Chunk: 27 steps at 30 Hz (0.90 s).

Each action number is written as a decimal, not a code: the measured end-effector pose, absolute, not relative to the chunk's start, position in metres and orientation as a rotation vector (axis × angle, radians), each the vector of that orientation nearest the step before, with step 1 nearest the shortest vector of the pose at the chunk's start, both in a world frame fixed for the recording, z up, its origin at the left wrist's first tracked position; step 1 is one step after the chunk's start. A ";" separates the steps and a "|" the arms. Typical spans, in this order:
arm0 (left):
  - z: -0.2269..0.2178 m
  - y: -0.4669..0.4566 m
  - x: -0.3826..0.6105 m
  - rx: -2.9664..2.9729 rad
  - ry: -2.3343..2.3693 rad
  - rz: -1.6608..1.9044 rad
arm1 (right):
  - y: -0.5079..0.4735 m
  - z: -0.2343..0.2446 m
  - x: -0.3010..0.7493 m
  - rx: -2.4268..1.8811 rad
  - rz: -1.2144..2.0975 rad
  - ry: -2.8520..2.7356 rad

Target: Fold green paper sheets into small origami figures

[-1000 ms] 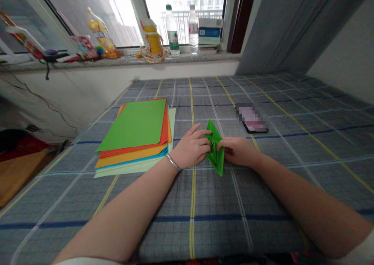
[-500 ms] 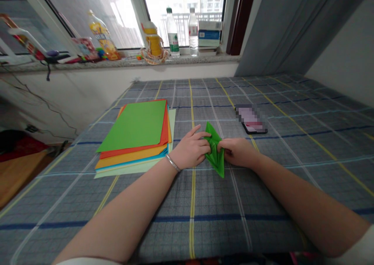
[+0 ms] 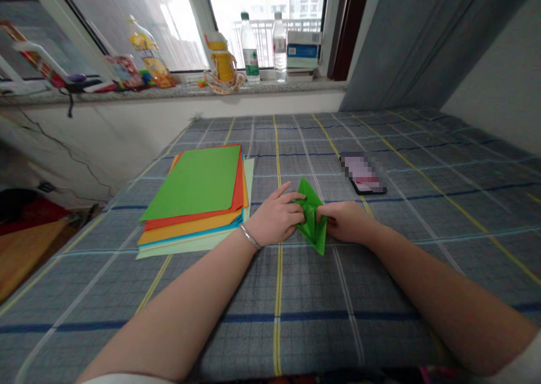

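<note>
Between my two hands is a folded piece of green paper [image 3: 311, 215], pointed at its far and near ends and creased in the middle. My left hand [image 3: 276, 215], with a silver bangle at the wrist, grips the paper's left edge; its index finger sticks out and the thumb is hidden. On the other side, my right hand [image 3: 344, 220] pinches the right edge between thumb and curled fingers. A stack of coloured paper sheets [image 3: 196, 184], green on top, lies to the left of my left hand.
A phone [image 3: 363, 172] with a blurred screen lies beyond my right hand on the checked tablecloth [image 3: 313, 333]. Along the windowsill [image 3: 177, 92] stand a yellow drink bottle [image 3: 150, 51], a yellow cup [image 3: 222, 62], two clear bottles [image 3: 250, 51] and some boxes [image 3: 302, 51].
The folded paper has tilted slightly, its far tip shifting a little to the right. Both hands keep their hold and have barely moved.
</note>
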<state>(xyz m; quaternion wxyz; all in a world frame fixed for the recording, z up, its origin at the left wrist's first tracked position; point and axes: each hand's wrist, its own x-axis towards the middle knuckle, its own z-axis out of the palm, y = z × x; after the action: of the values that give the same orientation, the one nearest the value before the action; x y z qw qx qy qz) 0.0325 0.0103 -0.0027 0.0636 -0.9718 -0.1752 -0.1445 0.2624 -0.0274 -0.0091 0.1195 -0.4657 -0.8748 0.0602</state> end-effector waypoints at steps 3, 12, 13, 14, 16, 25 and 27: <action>-0.002 0.009 0.032 -2.950 -0.545 -0.430 | -0.027 -0.006 0.263 -1.402 0.208 -2.575; 0.015 0.000 0.023 -2.911 -0.534 -0.465 | -0.035 0.014 0.288 -1.294 0.584 -2.397; 0.016 -0.001 0.022 -2.908 -0.541 -0.463 | -0.038 0.018 0.288 -1.278 0.598 -2.342; 0.017 -0.001 0.021 -2.904 -0.550 -0.460 | -0.041 0.023 0.288 -1.281 0.581 -2.292; 0.017 -0.001 0.020 -2.897 -0.571 -0.451 | -0.050 0.031 0.282 -1.277 0.532 -2.232; 0.016 -0.003 0.022 -2.833 -0.638 -0.438 | -0.088 0.026 0.228 -1.489 -0.032 -2.435; 0.017 -0.004 0.022 -2.819 -0.648 -0.427 | -0.088 0.022 0.224 -1.570 -0.151 -2.397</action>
<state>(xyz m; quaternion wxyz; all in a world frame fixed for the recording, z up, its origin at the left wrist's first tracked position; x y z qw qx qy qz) 0.0216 -0.0038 0.0168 0.1088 -0.9584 -0.2203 -0.1453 0.2243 -0.0884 0.0217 0.1359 -0.5420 -0.8277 -0.0520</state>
